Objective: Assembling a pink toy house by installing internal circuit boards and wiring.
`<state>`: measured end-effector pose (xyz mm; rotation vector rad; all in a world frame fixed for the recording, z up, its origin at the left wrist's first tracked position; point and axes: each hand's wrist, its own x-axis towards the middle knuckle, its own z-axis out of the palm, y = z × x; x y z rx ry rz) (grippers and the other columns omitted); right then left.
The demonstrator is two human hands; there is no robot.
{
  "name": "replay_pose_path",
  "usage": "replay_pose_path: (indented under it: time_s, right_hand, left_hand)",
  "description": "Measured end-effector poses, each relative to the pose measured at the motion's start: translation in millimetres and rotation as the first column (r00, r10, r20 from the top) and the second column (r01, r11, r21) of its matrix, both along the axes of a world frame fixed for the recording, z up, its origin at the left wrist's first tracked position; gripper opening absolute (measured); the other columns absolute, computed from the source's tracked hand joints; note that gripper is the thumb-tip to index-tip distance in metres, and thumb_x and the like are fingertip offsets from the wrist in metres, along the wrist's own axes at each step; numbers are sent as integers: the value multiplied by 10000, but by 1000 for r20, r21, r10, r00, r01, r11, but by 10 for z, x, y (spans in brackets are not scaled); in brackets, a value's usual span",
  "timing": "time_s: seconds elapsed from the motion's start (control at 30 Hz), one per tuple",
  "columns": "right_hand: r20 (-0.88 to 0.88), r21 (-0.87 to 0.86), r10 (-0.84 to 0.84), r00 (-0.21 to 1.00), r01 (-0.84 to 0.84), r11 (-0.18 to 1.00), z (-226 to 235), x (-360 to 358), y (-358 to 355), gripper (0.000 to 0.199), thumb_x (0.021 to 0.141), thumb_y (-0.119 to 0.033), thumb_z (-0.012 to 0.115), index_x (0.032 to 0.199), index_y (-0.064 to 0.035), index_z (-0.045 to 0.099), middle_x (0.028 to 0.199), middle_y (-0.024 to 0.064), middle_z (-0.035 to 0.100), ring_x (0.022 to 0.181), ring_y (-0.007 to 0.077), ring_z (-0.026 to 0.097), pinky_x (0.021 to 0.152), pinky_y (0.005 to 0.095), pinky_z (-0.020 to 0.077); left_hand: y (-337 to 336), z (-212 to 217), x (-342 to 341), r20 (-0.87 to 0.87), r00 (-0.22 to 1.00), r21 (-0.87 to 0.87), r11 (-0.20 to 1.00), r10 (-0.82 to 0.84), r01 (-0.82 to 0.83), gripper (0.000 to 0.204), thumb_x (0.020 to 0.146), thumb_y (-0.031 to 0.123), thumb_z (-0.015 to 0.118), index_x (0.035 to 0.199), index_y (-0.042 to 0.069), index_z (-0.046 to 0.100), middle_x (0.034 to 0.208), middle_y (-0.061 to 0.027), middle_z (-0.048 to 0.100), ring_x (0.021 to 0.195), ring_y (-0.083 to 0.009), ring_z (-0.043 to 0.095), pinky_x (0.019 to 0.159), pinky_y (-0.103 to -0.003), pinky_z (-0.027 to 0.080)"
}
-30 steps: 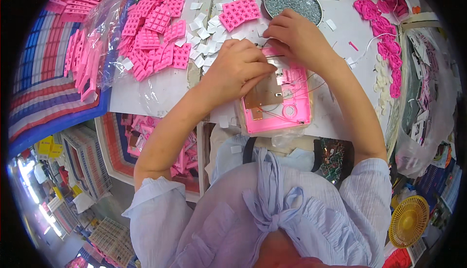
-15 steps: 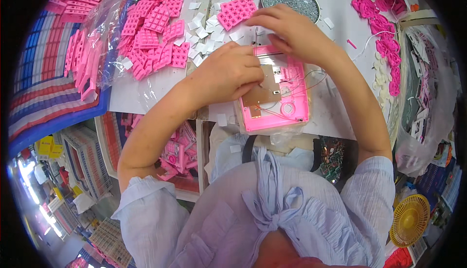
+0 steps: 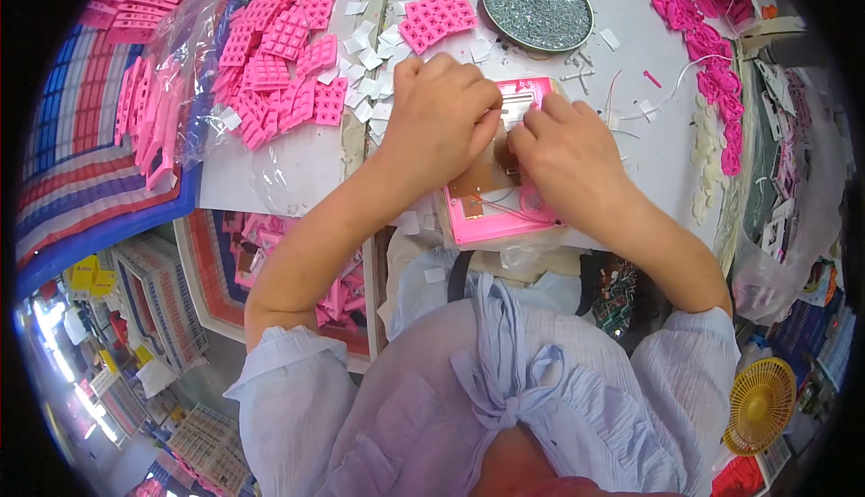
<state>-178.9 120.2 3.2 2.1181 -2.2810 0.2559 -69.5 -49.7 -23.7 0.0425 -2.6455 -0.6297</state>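
Note:
A pink plastic device shell [image 3: 491, 218] lies open on the white table, with a brown circuit board [image 3: 482, 177] and thin wires inside it. My left hand [image 3: 441, 118] rests over the shell's upper left part, fingers curled onto the board. Beside it, my right hand [image 3: 568, 155] presses down on the shell's right side, fingertips pinched at the board's edge. What sits under the fingers is hidden. Both hands nearly touch above the shell's middle.
Several pink rubber keypads [image 3: 279, 46] lie piled at the left, one more keypad [image 3: 439, 19] near a round metal tray of screws [image 3: 536, 6]. Small white squares [image 3: 369, 64] are scattered about. Pink parts [image 3: 707, 37] line the right edge. A box of pink pieces [image 3: 338, 294] sits below the table.
My right hand has come down from the shell's top to its right side. My left hand has shifted slightly up and right over the board.

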Motion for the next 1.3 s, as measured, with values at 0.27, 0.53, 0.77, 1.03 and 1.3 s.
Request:
replay_pose_path:
  time_s: [0.27,0.53,0.77,1.03,1.3]
  right_hand:
    - [238,-158,-177,955,218,963,-105,171,199,122,743,-100,683,843,-49,633,837,88,586,864,283,586,732,409,498]
    - [294,-153,-168,941,220,963,-104,142,202,175,722,-59,698,887,-56,640,854,100,579,842,302,575,739,422,497]
    - [302,-60,-134,944,159,985,-73,-10,125,221,750,-37,708,963,-50,652,948,107,629,919,314,587,798,410,517]
    - [350,-313,-19,936,137,940,-325,-212,-21,179,784,-66,738,956,-59,689,1042,86,646,976,318,569,849,418,510]
    - [314,-107,230,921,-207,972,-101,-476,-12,139,747,-77,752,886,-71,750,992,45,675,968,289,590,845,393,528]
  left_hand:
    - [-61,118,-254,266,923,-179,926,-279,332,109,724,153,736,796,108,668,804,-15,650,911,-236,588,875,-430,387]
    - [125,310,-535,612,753,-168,892,-239,420,116,724,165,743,784,66,725,802,-110,713,832,-315,677,739,-443,526]
    - [-72,241,-610,650,752,-66,976,-114,205,170,761,197,750,783,29,726,774,-157,711,809,-340,712,716,-458,553]
    - [-165,245,-593,617,763,-38,962,-191,271,198,848,212,672,823,23,726,809,-173,714,800,-372,699,736,-478,545]
    - [-162,120,-441,573,801,-129,947,-171,295,238,915,247,610,875,33,706,843,-154,707,834,-371,694,744,-489,547]
